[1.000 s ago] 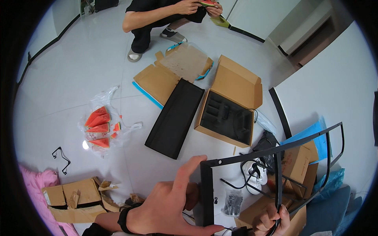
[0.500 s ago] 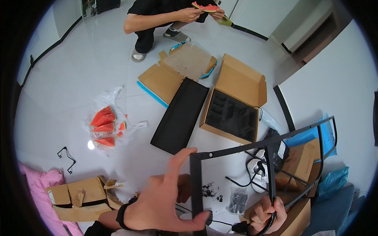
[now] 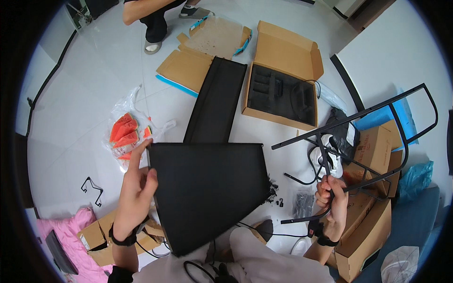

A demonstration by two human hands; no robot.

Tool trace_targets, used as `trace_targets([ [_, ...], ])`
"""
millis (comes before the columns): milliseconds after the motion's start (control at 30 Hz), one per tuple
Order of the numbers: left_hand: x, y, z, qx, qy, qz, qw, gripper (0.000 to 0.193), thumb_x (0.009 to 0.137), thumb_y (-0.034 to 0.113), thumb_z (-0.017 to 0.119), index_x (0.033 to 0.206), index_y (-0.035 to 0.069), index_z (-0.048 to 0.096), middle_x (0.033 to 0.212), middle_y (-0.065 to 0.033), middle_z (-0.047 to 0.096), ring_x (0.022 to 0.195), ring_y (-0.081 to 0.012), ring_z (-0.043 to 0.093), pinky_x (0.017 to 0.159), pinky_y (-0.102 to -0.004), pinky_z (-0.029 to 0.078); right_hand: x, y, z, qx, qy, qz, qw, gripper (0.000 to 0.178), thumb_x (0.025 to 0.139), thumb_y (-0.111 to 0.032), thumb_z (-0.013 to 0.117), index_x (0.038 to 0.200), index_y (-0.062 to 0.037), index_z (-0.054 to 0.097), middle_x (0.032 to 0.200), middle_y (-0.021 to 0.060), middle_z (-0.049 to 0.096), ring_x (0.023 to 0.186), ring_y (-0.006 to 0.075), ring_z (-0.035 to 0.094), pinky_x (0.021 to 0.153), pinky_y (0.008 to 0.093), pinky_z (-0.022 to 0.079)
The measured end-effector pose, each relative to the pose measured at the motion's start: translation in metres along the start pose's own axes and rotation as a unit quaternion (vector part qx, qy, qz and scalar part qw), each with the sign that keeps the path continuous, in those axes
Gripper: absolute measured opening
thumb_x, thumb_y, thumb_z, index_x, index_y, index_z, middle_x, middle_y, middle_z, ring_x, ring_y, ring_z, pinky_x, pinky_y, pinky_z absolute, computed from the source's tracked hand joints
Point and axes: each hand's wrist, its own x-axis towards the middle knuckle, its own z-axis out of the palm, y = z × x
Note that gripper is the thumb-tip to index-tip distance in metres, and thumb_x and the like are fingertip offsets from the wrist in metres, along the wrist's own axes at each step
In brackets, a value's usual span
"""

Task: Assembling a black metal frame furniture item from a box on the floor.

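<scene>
My left hand (image 3: pixel 133 193) grips a flat black panel (image 3: pixel 212 188) by its left edge, the thumb lying against its broad face. The panel is raised in front of my lap and hides part of the floor. My right hand (image 3: pixel 333 198) is closed around a bar of a thin black metal frame (image 3: pixel 349 116), which stretches up and to the right. The frame and the held panel are apart. Behind the held panel, a second long black panel (image 3: pixel 217 101) lies on the floor, its near end covered.
An open cardboard box (image 3: pixel 288 49) with black foam sits ahead; flattened cardboard (image 3: pixel 186 68) lies beside it. Watermelon slices (image 3: pixel 124 128) rest on a plastic bag at left. Cardboard boxes (image 3: pixel 370 151) and white shoes (image 3: pixel 332 165) are at right. Another person's leg (image 3: pixel 153 28) shows at the top.
The held panel now shows its broad face, with my left hand further left. My right hand has raised the frame up and rightward. The other person's hands with watermelon have left the view.
</scene>
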Motion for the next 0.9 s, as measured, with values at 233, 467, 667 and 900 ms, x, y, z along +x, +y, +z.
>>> trace_targets([
  [233,0.043,-0.126,0.012,-0.024,0.024,0.004,0.999,0.053,0.103,0.0,0.046,0.154,0.006,0.035,0.081,0.0006,0.048,0.072,-0.0066,0.039,0.066,-0.0219,0.036,-0.005,0.018,-0.013,0.026,0.003,0.031,0.999,0.033,0.102,-0.026,0.053,0.073,-0.0104,0.047,0.061,-0.005,0.035,0.047,0.0029,0.024,0.041,0.0217,0.015],
  [467,0.066,-0.261,0.018,0.096,0.057,-0.037,0.993,0.05,0.1,0.003,0.048,0.149,0.004,0.041,0.097,-0.0076,0.061,0.083,-0.0157,0.055,0.081,-0.0273,0.046,0.001,0.036,-0.034,0.097,0.006,0.073,0.993,0.033,0.103,-0.027,0.051,0.074,-0.0118,0.045,0.061,-0.0053,0.034,0.047,0.0035,0.025,0.041,0.0226,0.016],
  [667,0.061,-0.31,0.033,0.185,0.086,0.01,0.979,0.04,0.084,-0.006,0.058,0.122,0.003,0.051,0.082,-0.0209,0.064,0.073,-0.0356,0.066,0.067,-0.0437,0.052,0.0,0.048,-0.044,0.093,0.012,0.072,0.993,0.033,0.105,-0.03,0.049,0.077,-0.0131,0.045,0.06,-0.0062,0.034,0.046,0.003,0.023,0.04,0.0214,0.017],
  [900,0.065,-0.295,0.051,0.215,0.087,0.059,0.971,0.037,0.081,-0.01,0.049,0.116,-0.001,0.05,0.1,-0.0312,0.063,0.094,-0.0521,0.061,0.083,-0.0547,0.05,0.003,0.055,-0.036,0.069,0.026,0.081,0.994,0.033,0.102,-0.03,0.052,0.074,-0.0122,0.046,0.06,-0.0056,0.034,0.046,0.0039,0.024,0.04,0.0222,0.017],
])
